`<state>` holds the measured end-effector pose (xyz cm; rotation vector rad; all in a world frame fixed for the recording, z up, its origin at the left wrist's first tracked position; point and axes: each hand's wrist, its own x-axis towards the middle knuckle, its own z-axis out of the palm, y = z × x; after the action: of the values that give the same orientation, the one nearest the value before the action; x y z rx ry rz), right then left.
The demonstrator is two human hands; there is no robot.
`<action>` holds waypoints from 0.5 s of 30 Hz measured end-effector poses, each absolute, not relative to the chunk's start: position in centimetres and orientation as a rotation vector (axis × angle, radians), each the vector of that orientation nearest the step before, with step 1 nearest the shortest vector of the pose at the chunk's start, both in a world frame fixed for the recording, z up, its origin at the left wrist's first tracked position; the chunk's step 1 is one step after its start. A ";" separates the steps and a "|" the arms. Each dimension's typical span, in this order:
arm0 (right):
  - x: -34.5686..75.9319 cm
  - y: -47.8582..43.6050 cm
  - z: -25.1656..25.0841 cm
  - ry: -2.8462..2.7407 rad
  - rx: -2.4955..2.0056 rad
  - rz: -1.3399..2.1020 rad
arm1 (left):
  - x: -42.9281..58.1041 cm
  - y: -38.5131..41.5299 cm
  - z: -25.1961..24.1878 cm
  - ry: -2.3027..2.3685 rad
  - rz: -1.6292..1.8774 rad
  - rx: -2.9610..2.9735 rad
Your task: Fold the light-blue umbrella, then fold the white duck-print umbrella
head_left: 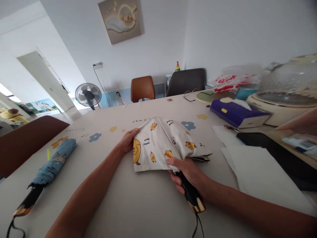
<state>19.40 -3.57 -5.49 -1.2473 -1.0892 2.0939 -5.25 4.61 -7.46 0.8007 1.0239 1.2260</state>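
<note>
A white folding umbrella [158, 142] printed with yellow ducks is held over the table, its canopy loose and partly folded. My right hand [189, 173] is closed around it where the black handle meets the cloth, thumb on top of the fabric. The handle [189, 191] points toward me, with a gold-patterned end and a black wrist strap. At the canopy's left edge, my left hand [128, 139] pinches the cloth. To the left lies a blue folding umbrella [53, 162], rolled up, its black handle toward me.
White paper sheets [260, 168] and a black flat mat [277, 155] lie at the right. Behind them stand a purple tissue box [239, 112], eyeglasses [190, 95] and a plastic bag [235, 79]. Chairs [143, 87] and a fan [88, 95] stand beyond the table [123, 205].
</note>
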 end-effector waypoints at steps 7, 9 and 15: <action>19.5 -3.1 -5.6 -1.126 -1.305 2.099 | -4.8 5.0 -8.0 1.121 1.329 0.844; 19.5 -3.2 -5.4 -1.115 -1.331 2.061 | -4.6 4.9 -7.5 1.214 1.349 0.912; 19.7 -2.9 -4.7 -1.214 -1.379 1.778 | -0.9 2.2 -3.6 1.602 1.682 1.363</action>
<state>19.69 -2.89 -4.65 -1.3793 -1.2136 1.7780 -0.91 2.18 -3.57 1.3626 1.6023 1.6820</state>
